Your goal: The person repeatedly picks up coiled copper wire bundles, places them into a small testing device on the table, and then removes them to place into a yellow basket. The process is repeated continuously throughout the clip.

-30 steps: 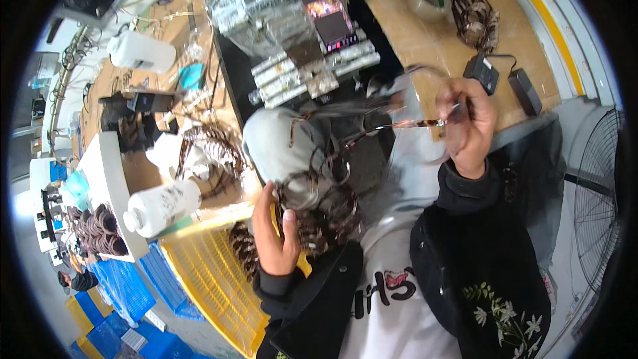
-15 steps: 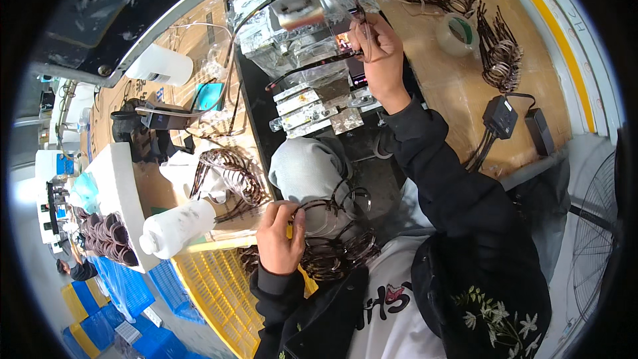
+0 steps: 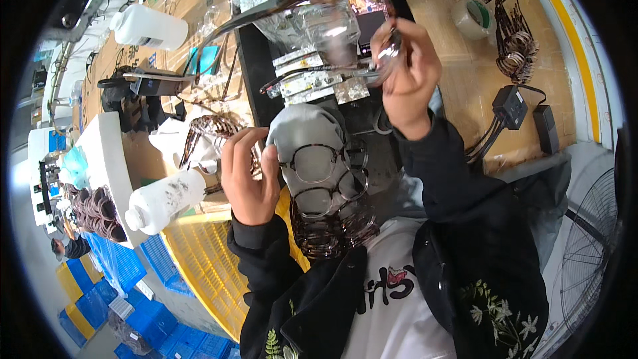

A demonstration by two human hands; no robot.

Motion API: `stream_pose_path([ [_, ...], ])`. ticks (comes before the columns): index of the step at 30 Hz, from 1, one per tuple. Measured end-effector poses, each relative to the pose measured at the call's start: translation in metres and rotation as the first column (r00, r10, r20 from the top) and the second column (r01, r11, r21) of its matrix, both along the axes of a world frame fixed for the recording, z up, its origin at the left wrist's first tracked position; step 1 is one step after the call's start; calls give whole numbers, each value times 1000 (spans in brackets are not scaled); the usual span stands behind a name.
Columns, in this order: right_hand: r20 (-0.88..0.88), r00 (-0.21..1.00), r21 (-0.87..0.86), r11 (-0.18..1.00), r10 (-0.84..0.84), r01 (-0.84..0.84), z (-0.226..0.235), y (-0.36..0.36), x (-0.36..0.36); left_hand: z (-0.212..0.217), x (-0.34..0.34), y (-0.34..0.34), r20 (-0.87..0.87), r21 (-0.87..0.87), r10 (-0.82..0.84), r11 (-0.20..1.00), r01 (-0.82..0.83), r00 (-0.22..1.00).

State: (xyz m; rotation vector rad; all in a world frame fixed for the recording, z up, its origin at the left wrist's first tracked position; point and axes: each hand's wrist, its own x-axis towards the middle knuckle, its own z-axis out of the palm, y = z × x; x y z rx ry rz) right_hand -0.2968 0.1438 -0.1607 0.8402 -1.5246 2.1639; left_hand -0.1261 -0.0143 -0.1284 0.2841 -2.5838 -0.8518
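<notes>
Raised over the bench, my right hand (image 3: 407, 70) is closed on a dark brown eyeglass frame (image 3: 382, 66). Its lenses and upper temple are smeared by motion; the lower temple points left. My left hand (image 3: 249, 176) has its thumb and fingers apart, with nothing visible between them. Beside its thumb lies another eyeglass frame (image 3: 312, 162) on a rounded grey cloth surface (image 3: 299, 126). Nearer my body, more frames (image 3: 325, 233) are stacked in a row on the same cloth.
A plastic-wrapped machine (image 3: 312, 30) stands ahead, a lit phone (image 3: 367, 10) beside it. Bundled frames (image 3: 517, 46), a tape roll (image 3: 473, 16) and black adapters (image 3: 510, 108) lie right. On the left are white bottles (image 3: 166, 199), a foam box (image 3: 106, 166) and a yellow basket (image 3: 206, 266).
My left hand has let go of a frame on the grey cloth and moved up and left. My right hand, still holding its frame, has come slightly right and nearer.
</notes>
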Motion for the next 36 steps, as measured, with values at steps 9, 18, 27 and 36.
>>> stream_pose_path([
  [9, -25, 972, 592, 787, 233, -173, -9, 38, 55, 34, -5, 46, -513, 572, -39, 729, 376, 857],
  [18, 261, 875, 712, 530, 408, -460, -35, 77, 52, 26, 9, 24, -520, 666, 267, 721, 190, 811],
  [27, -47, 925, 194, 912, 376, -361, 4, 107, -1, 17, 19, 12, -459, 733, 418, 677, 68, 784],
  [36, 92, 968, -227, 951, 235, -210, -29, -3, -70, 15, 12, 26, -434, 728, 331, 677, 109, 838],
])
